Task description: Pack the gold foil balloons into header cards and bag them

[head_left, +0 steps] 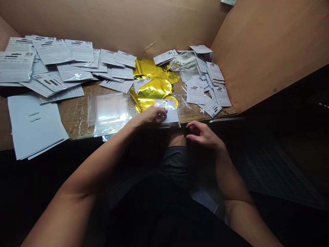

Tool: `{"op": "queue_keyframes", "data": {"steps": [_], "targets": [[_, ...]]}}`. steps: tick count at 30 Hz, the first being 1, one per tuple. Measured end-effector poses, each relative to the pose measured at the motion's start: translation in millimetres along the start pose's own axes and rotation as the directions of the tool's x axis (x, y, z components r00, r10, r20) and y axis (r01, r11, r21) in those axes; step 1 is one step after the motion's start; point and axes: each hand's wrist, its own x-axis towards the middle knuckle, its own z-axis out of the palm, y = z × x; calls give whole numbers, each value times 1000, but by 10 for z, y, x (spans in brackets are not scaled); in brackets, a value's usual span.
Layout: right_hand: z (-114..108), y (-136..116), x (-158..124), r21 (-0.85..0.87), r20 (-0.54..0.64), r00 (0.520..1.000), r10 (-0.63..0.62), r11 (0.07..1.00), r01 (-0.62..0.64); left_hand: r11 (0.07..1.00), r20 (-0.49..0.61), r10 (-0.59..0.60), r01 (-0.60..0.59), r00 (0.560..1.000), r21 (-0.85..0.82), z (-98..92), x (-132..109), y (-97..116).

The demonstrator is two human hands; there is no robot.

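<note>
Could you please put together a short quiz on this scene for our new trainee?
1. True or false: the person's left hand rests on the clear plastic sleeve holding a white card.
2. Multiple choice: what colour are the crumpled metallic foil pieces just behind that sleeve? A) red, B) gold, C) blue.
3. Fill in the blank: the person's ____ hand is the one nearer the stack of pale paper sheets at the far left.

Key: 1 true; 2 B; 3 left.
</note>
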Motion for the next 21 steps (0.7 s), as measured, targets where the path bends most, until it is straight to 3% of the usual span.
{"op": "queue_keyframes", "data": {"steps": [3, 7, 9, 13, 15, 17, 19, 21], "targets": [[268, 123, -56, -319, -29, 993, -115, 943, 100, 999, 113, 49, -49, 992, -3, -46, -118, 119], [669, 207, 254, -348, -160, 970, -182, 930, 117, 999, 121, 47, -48, 992, 0, -43, -156, 164], [736, 167, 389, -300, -271, 956, -115, 953, 30, 999, 104, 48, -50, 993, 16, 15, -158, 135], [726, 46, 505, -202, -441, 883, 159, 941, -271, 998, -8, 20, -19, 1000, 52, 199, -188, 18], [716, 13, 543, -9, -410, 847, 338, 927, -374, 998, -36, 17, -15, 999, 56, 274, -222, -26], [696, 1, 603, 256, -243, 838, 489, 865, -431, 997, -47, 61, -58, 997, 54, 312, -265, -38], [620, 8, 696, 442, -82, 849, 522, 783, -438, 995, -147, 78, -67, 986, 74, 316, -303, -18], [430, 47, 828, 511, -107, 866, 489, 774, -374, 993, -344, 13, 28, 939, 115, 305, -327, 19]]}}
